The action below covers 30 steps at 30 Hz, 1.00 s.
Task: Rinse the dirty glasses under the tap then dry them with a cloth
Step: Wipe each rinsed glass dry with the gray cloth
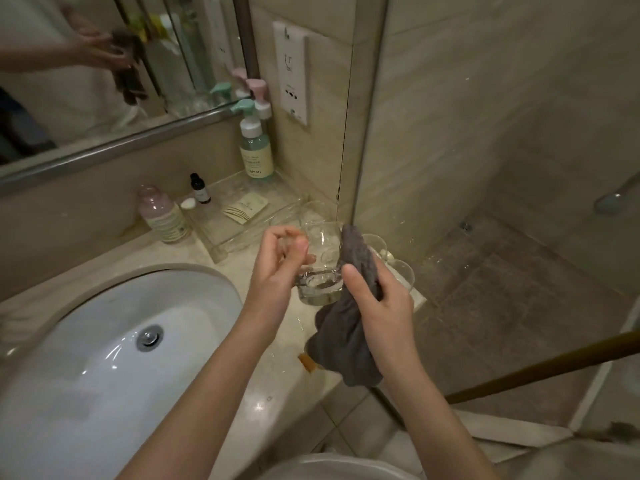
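My left hand (277, 268) grips a clear glass (320, 268) by its side, above the counter to the right of the sink. The glass's thick base faces me and its rim points away. My right hand (375, 306) is closed on a grey cloth (358, 258). The cloth's upper end lies against the right side of the glass, and the rest hangs below my palm. Two more clear glasses (403, 275) stand on the counter corner just behind the cloth, and another glass (311, 211) stands further back. No tap is in view.
A white sink basin (104, 358) with a metal drain lies at lower left. Behind it are a clear tray (239, 230), a pump bottle (256, 150), a pink-capped bottle (162, 216) and a small dark bottle (200, 188). A glass shower partition (346, 150) with a brass bar (536, 367) bounds the right.
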Available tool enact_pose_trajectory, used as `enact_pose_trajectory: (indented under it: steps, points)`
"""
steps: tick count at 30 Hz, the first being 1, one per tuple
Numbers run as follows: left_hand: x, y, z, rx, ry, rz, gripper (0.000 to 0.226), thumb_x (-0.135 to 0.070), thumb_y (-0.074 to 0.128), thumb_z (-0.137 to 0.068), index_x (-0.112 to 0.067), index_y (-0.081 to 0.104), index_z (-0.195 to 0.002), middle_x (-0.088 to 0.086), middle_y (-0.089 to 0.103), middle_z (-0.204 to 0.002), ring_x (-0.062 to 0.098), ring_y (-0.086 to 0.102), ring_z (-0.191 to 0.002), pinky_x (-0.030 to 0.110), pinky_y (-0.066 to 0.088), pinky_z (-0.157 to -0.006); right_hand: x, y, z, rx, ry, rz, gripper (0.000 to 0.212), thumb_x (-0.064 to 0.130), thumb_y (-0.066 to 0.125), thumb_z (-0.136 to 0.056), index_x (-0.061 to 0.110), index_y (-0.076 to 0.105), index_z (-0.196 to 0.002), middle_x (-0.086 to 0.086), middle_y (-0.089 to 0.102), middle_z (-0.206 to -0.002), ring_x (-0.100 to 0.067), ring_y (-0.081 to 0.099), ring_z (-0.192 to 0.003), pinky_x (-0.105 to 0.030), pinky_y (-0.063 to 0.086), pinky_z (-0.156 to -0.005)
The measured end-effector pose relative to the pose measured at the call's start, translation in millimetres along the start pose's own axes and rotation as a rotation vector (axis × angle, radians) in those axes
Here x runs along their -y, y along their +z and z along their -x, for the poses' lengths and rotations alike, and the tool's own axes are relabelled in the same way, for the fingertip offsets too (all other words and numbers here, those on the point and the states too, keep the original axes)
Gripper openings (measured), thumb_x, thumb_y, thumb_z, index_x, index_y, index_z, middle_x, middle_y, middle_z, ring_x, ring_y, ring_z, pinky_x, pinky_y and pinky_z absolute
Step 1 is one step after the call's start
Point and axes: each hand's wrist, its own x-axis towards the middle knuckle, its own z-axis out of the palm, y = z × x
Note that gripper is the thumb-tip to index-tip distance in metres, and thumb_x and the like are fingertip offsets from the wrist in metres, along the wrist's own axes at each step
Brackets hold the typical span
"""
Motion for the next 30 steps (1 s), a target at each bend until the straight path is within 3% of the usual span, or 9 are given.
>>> enact_pose_trajectory:
  steps: [3, 7, 11, 15, 17, 20, 23, 27, 30]
  points:
    - [-14.7, 20.9, 12.7, -0.086, 0.097, -0.005, 0.025, -0.056, 0.05, -0.091, -0.04, 0.047, -0.111, 0.003, 0.057, -0.127, 0.017, 0.061, -0.111, 0.027, 0.051, -0.09, 11.6, 5.3, 4.8, -0.028, -0.124, 0.067, 0.057, 0.066, 0.049, -0.082, 0.04, 0.052, -0.132, 0.016, 0.06, -0.132, 0.004, 0.051, -0.124, -0.026, 0.043, -0.106]
    - [-30.4, 28.6, 21.5, -0.149, 0.125, 0.004, 0.059, -0.058, 0.075, -0.056, -0.045, 0.044, -0.104, -0.005, 0.058, -0.122, 0.017, 0.063, -0.106, 0.028, 0.055, -0.083, 23.3, 12.2, 7.1, -0.054, -0.253, 0.093, 0.039, 0.057, 0.045, -0.088, 0.056, 0.041, -0.127, 0.027, 0.051, -0.135, 0.005, 0.046, -0.129, -0.03, 0.041, -0.109]
    - [-44.5, 18.8, 26.3, -0.119, 0.11, 0.07, 0.058, -0.045, 0.081, -0.054, -0.038, 0.047, -0.101, 0.002, 0.066, -0.113, 0.019, 0.069, -0.097, 0.024, 0.054, -0.074, 30.9, 14.0, 12.6, -0.049, -0.291, 0.008, 0.04, 0.053, 0.047, -0.089, 0.048, 0.046, -0.128, 0.014, 0.058, -0.135, -0.003, 0.052, -0.128, -0.036, 0.044, -0.107]
    - [-53.2, 7.9, 34.5, 0.002, 0.04, 0.239, 0.054, -0.035, 0.078, -0.057, -0.03, 0.054, -0.105, 0.006, 0.073, -0.1, 0.021, 0.07, -0.08, 0.035, 0.055, -0.07, 32.5, 12.9, 19.1, -0.016, -0.158, -0.166, 0.056, 0.055, 0.05, -0.085, 0.02, 0.062, -0.128, -0.004, 0.069, -0.12, -0.021, 0.062, -0.116, -0.051, 0.048, -0.1]
    - [-55.7, 2.6, 37.7, 0.038, 0.026, 0.266, 0.056, -0.039, 0.073, -0.057, -0.027, 0.056, -0.108, 0.005, 0.073, -0.097, 0.02, 0.069, -0.08, 0.033, 0.056, -0.069, 32.5, 15.6, 24.6, 0.007, -0.106, -0.261, 0.054, 0.052, 0.053, -0.084, 0.018, 0.062, -0.126, -0.005, 0.069, -0.119, -0.024, 0.062, -0.116, -0.053, 0.047, -0.101]
    - [-60.2, 0.9, 41.8, -0.049, 0.046, 0.059, 0.061, -0.057, 0.069, -0.054, -0.032, 0.06, -0.109, -0.004, 0.068, -0.109, 0.004, 0.065, -0.091, 0.024, 0.049, -0.081, 31.4, 20.6, 32.2, 0.01, -0.104, -0.291, 0.052, 0.051, 0.054, -0.085, 0.021, 0.062, -0.126, -0.004, 0.067, -0.123, -0.023, 0.06, -0.121, -0.053, 0.044, -0.104]
    - [-64.2, 0.4, 49.0, -0.213, 0.122, -0.112, 0.063, -0.066, 0.068, -0.062, -0.046, 0.052, -0.12, -0.011, 0.06, -0.111, -0.007, 0.061, -0.091, 0.015, 0.048, -0.077, 33.1, 25.1, 34.8, 0.022, -0.118, -0.264, 0.06, 0.051, 0.053, -0.085, 0.016, 0.057, -0.133, -0.005, 0.063, -0.13, -0.022, 0.056, -0.126, -0.052, 0.042, -0.107]
    - [-65.9, 4.3, 64.3, -0.254, 0.23, -0.281, 0.037, -0.06, 0.059, -0.081, -0.061, 0.041, -0.113, -0.018, 0.056, -0.126, 0.0, 0.056, -0.114, 0.028, 0.05, -0.094, 36.3, 29.5, 36.2, 0.041, -0.192, -0.188, 0.067, 0.052, 0.051, -0.085, 0.012, 0.053, -0.138, -0.004, 0.061, -0.134, -0.015, 0.055, -0.126, -0.044, 0.044, -0.106]
    - [-63.1, 1.9, 66.7, -0.293, 0.167, -0.209, 0.049, -0.056, 0.078, -0.065, -0.053, 0.046, -0.103, -0.015, 0.061, -0.113, 0.0, 0.062, -0.102, 0.03, 0.055, -0.085, 34.7, 32.0, 40.4, 0.065, -0.233, -0.148, 0.064, 0.051, 0.05, -0.087, 0.012, 0.054, -0.137, -0.002, 0.062, -0.133, -0.014, 0.055, -0.126, -0.042, 0.044, -0.106]
